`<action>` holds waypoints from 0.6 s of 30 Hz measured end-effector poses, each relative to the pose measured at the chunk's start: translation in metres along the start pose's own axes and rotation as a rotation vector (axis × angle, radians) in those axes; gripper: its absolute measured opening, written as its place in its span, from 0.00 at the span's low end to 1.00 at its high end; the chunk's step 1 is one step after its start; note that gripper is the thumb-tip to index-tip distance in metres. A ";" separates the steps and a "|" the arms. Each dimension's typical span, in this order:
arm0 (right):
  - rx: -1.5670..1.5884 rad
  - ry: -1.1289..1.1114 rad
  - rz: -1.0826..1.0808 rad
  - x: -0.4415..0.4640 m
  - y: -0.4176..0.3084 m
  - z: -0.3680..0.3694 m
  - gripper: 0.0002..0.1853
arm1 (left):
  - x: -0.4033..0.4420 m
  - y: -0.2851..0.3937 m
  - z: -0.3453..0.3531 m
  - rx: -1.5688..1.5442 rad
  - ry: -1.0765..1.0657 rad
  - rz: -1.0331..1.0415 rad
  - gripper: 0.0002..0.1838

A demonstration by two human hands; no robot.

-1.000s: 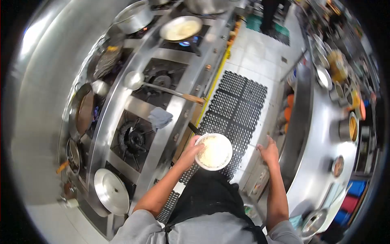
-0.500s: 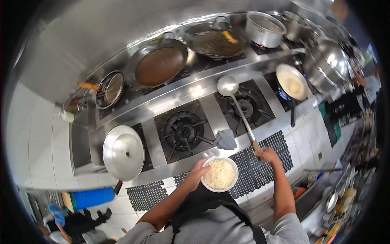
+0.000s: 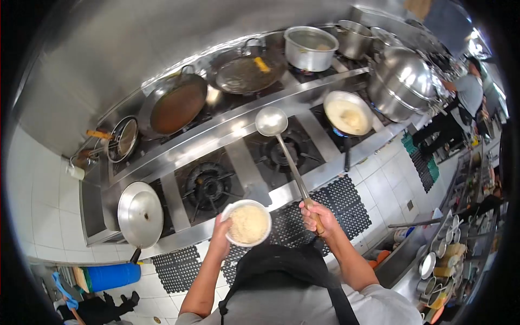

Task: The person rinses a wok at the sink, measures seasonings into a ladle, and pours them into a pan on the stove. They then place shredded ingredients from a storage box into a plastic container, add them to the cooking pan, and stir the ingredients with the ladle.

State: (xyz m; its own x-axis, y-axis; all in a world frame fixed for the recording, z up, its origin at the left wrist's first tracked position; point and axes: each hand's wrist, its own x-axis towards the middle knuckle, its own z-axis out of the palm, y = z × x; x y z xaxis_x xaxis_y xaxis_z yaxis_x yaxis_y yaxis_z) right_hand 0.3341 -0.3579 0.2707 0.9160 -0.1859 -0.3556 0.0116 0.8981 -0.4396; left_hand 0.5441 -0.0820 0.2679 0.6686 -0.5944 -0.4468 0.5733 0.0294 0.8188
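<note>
My left hand [image 3: 221,234] holds a round white tub [image 3: 248,223] by its left side, filled with pale, crumbly grains. My right hand [image 3: 318,218] is wrapped round the wooden handle of a long metal ladle [image 3: 272,121], whose bowl rests at the back edge of an unlit burner [image 3: 280,149]. Behind the tub, a grey cloth [image 3: 257,194] lies on the stove's front part. To the right, a pan [image 3: 348,112] of pale liquid with a lump in it sits over a blue flame.
Two dark woks [image 3: 177,105] [image 3: 246,73] of liquid and a steel pot [image 3: 311,49] stand along the back. A lidded pan [image 3: 141,214] is at left, stacked steamers [image 3: 401,81] at right. A person [image 3: 468,95] stands far right, another [image 3: 95,310] lower left.
The view has turned from the aisle to the stove. My right hand, empty at first, has taken the ladle's handle. My left hand still holds the tub.
</note>
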 end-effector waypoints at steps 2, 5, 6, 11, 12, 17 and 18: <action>-0.022 -0.029 -0.031 -0.038 -0.027 -0.009 0.18 | -0.001 -0.012 0.015 -0.128 -0.046 0.047 0.28; -0.037 -0.014 -0.093 -0.089 -0.070 -0.013 0.26 | -0.018 -0.023 0.051 -0.190 -0.008 0.067 0.29; -0.062 -0.001 -0.119 -0.099 -0.086 -0.018 0.26 | -0.016 -0.038 0.047 -0.134 0.010 0.064 0.32; -0.360 0.209 -0.236 -0.144 -0.168 -0.059 0.24 | -0.044 -0.036 0.125 -0.114 0.108 -0.011 0.32; -0.466 0.275 -0.268 -0.149 -0.184 -0.065 0.22 | -0.044 -0.034 0.127 -0.137 0.079 -0.023 0.33; -0.998 0.587 -0.346 -0.149 -0.260 -0.108 0.17 | -0.028 -0.021 0.173 -0.040 0.091 0.034 0.32; -1.128 0.639 -0.374 -0.143 -0.269 -0.124 0.19 | -0.023 -0.020 0.183 -0.047 0.116 0.042 0.32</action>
State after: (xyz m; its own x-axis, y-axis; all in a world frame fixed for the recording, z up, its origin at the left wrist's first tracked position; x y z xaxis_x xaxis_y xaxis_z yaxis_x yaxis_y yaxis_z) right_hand 0.1506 -0.6222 0.3378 0.5814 -0.7744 -0.2496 -0.3991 -0.0041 -0.9169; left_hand 0.4307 -0.2157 0.3276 0.7412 -0.4953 -0.4531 0.5633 0.0919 0.8211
